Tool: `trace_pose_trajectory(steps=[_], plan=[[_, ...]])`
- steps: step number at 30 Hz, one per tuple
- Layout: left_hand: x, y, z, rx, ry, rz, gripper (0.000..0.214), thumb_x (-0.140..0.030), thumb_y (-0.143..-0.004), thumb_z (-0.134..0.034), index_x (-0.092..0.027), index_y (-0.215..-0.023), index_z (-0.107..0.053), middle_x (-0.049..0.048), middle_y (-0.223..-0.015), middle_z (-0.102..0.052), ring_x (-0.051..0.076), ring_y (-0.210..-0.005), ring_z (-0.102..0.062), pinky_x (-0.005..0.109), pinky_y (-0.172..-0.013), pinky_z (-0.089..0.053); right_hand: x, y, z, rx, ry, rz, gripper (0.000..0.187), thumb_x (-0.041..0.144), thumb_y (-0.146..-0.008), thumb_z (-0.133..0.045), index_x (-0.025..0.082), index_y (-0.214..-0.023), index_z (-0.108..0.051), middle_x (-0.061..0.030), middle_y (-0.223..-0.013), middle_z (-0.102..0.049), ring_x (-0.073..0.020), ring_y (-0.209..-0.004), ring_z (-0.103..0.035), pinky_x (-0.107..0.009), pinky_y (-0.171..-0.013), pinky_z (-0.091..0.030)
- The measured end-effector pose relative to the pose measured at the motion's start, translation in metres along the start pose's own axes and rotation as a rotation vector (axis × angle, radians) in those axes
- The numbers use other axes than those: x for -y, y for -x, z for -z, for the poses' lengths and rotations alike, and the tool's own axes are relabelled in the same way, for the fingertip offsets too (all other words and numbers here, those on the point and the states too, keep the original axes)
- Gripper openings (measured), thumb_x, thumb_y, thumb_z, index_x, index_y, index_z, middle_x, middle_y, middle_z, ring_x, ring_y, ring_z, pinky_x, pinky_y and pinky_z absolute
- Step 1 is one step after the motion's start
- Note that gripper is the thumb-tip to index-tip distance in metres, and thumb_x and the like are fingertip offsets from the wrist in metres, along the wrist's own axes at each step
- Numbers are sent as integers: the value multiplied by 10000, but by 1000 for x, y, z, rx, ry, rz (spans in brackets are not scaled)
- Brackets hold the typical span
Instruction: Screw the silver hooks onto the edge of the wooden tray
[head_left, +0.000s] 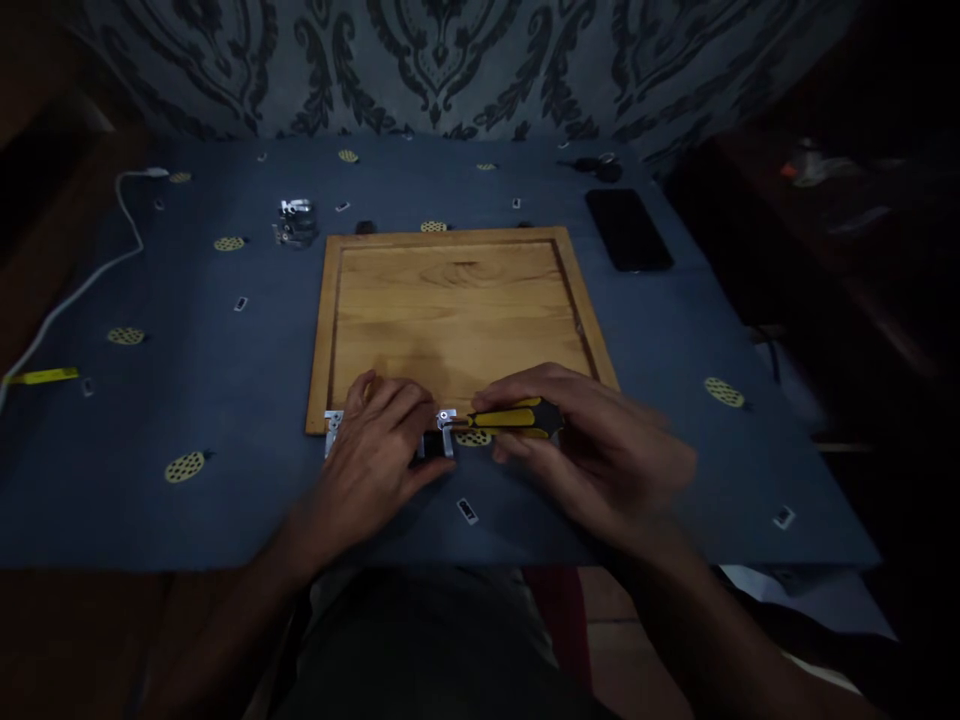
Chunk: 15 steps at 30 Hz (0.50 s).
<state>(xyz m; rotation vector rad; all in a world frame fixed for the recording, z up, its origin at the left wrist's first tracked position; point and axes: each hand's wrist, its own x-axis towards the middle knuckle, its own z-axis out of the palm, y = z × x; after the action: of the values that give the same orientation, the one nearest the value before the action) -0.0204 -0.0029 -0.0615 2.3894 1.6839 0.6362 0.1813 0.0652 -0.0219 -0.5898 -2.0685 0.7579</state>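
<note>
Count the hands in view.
2: the left hand at the near edge of the wooden panel, and the right hand, to its right, holding the yellow-and-black screwdriver.

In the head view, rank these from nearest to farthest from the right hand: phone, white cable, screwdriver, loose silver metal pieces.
1. Screwdriver: held in the right hand.
2. Phone: far right of the table.
3. Silver metal pieces: left of the wooden panel's far edge.
4. White cable: at the left.

Panel (pixel 450 320) on table (pixel 225 400). Off panel centre: phone (pixel 630 230) at 2 o'clock, fittings (pixel 296 222) 10, screwdriver (pixel 510 418) 5 in right hand (pixel 607 440), left hand (pixel 379 430) 7.
</note>
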Motion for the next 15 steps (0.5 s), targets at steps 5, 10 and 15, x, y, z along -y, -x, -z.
trace_pose_trajectory(steps=[5, 10, 15], plan=[[0, 0, 0, 11, -7, -15, 435, -401, -842, -840, -138, -1145, -670, 78, -1136, -702, 282, -1077, -634, 543, -1117, -390, 3, -2, 1, 7, -17, -19, 211, 175, -941, -721, 251, -1136, -742, -26, -983, -782, -157, -790, -736, -276, -690, -606], [0, -1, 0, 0, -10, -12, 448, -392, -835, -848, -134, -1155, -671, 77, -1145, -708, 281, -1080, -636, 539, -1115, -388, 5, -2, 1, 3, -19, -52, 224, 149, -945, -708, 265, -1133, -745, -22, -989, -779, -160, -806, -735, -277, -686, -612], [0, -1, 1, 18, 5, -7, 455, -400, -841, -841, -128, -1161, -668, 76, -1142, -704, 284, -1098, -629, 532, -1112, -395, 3, 4, 0, -62, -68, -84, 236, 177, -944, -721, 269, -1161, -739, -23, -1000, -781, -159, -768, -732, -295, -666, -611]])
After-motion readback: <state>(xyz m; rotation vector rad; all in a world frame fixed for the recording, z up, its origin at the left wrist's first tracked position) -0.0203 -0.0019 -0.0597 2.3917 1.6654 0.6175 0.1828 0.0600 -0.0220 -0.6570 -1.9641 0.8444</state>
